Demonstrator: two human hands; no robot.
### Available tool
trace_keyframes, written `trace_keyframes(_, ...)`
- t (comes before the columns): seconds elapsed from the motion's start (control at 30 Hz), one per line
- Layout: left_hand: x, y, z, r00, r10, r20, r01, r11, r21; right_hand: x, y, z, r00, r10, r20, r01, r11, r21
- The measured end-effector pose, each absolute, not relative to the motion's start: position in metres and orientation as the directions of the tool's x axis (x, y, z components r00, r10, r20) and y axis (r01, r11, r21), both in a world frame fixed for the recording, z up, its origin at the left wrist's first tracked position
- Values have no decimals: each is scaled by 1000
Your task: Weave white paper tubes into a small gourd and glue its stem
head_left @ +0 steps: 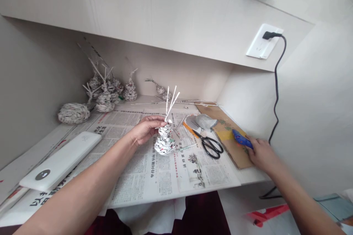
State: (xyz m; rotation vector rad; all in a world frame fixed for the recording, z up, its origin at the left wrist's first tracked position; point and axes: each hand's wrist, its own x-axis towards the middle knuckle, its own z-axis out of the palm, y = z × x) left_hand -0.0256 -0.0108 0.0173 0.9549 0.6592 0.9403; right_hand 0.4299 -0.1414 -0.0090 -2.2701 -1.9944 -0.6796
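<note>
My left hand (149, 127) pinches the neck of a small gourd-shaped figure woven from rolled newspaper (165, 145), held upright over the table with several thin paper sticks rising from its top. At the right, my right hand (261, 152) is closed around a blue hot glue gun (241, 138), over a piece of cardboard (234, 154). Part of the glue gun's handle is hidden by the fingers. Between the two hands lie black-handled scissors (211, 145), an orange-handled tool (190, 129) and a grey cloth-like scrap (204, 121).
Several more woven paper gourds (104, 101) stand at the back left. A long white device (60, 161) lies on the newspaper (132, 169) at left. A black cord (275, 95) hangs from the wall socket (261, 44). Thin paper sticks (176, 102) lie along the back.
</note>
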Motion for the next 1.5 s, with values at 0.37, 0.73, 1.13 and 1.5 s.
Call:
trace_keyframes(0.37,-25,-12,16,421,904,-74,-382,251,889,276,-115,37,80,823,562,990,1,-142)
trace_keyframes(0.73,-27,-7,12,415,909,-31,-453,236,860,143,-53,33,34,922,386,384,345,-856)
trace_keyframes(1.13,-14,-16,11,282,956,-79,-381,187,905,136,-53,20,215,900,378,262,320,-911)
trace_keyframes(1.5,-4,-21,5,147,988,48,-369,9,929,135,-60,23,50,563,825,759,515,-398)
